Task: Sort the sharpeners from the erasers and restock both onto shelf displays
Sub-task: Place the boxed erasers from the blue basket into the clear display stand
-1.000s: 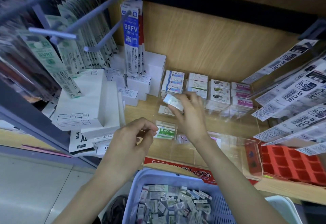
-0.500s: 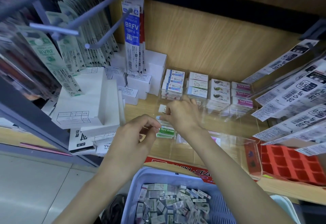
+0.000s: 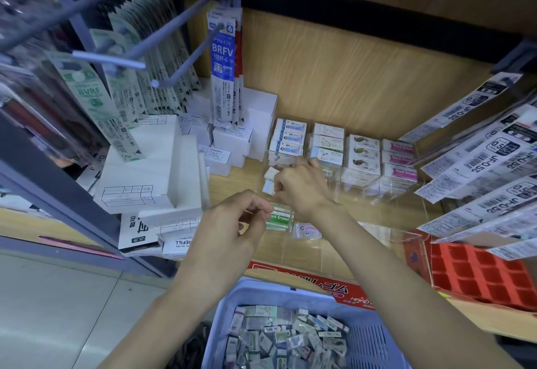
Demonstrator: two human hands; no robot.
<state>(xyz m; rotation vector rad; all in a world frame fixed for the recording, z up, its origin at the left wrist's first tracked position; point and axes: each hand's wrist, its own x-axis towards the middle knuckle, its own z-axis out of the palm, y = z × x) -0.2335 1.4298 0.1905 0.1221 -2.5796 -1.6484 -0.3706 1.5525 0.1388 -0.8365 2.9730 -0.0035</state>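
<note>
My right hand (image 3: 302,187) reaches into the clear acrylic display (image 3: 386,191) on the wooden shelf and grips a white wrapped eraser (image 3: 270,173) at its front left compartment. Behind it stand stacked erasers: blue (image 3: 287,142), green (image 3: 328,145) and pink Hard Eraser packs (image 3: 399,162). My left hand (image 3: 232,223) hovers lower left with thumb and fingers curled together; a bit of white and red shows inside the curl, unclear. A green Hard Eraser stack (image 3: 279,219) sits just beyond it. The lilac basket (image 3: 377,339) below holds several loose wrapped erasers (image 3: 284,339).
White boxes (image 3: 145,171) are piled left on the shelf. Refill packs (image 3: 222,63) hang from metal hooks (image 3: 107,59) overhead, and JF-0.5 packs (image 3: 494,159) slant in from the right. A red divided tray (image 3: 479,275) sits at right, a red eraser carton (image 3: 319,281) at the shelf front.
My right hand came down from holding the white eraser up and moved left into the front compartment. The left hand stayed nearly still.
</note>
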